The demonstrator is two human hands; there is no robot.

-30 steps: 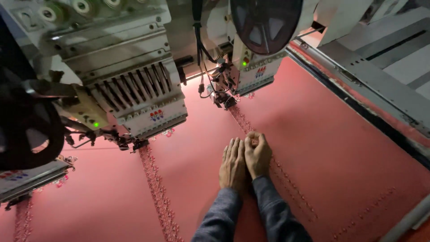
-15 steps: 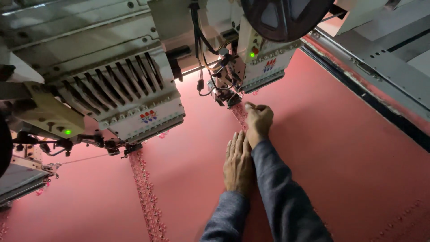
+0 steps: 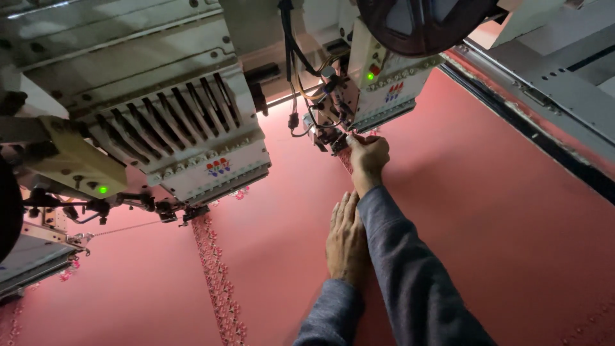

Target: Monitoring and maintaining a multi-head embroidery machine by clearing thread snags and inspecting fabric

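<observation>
Pink fabric [image 3: 487, 211]: one broad sheet, salmon-pink, stretched flat and smooth under a row of embroidery machine heads; it fills the lower and right part of the view.

Embroidered strip, centre [image 3: 346, 156]: narrow band of stitching in pink and white, running down the fabric from below the right-hand head; mostly hidden by the right forearm.

Embroidered strip, left [image 3: 218, 282]: like band, floral in look, running from below the left-hand head to the lower edge. Fully in view.

Right hand [image 3: 368, 157]: reached forward to the needle area of the right-hand head, fingers curled and pinched together at the top of the centre strip. Whatever is pinched is too small to make out. Grey sleeve [image 3: 410, 269] to the wrist.

Left hand [image 3: 346, 240]: lying flat, palm down, fingers straight and together, pressed on the fabric just beside the right forearm. Grasping nothing.

Right-hand head [image 3: 384, 83]: off-white casing, green lamp lit, dark cables and a cluster of needle parts hanging just above the right hand's fingers, crowding that spot. Dark round reel [image 3: 423, 25] above it.

Left-hand head [image 3: 192, 141]: off-white, row of dark slotted levers on its face, green lamp at its left side, thin thread running leftward below.

Machine frame [image 3: 551, 83]: grey metal rail with a dark edge, crossing the upper right corner beyond the fabric.
</observation>
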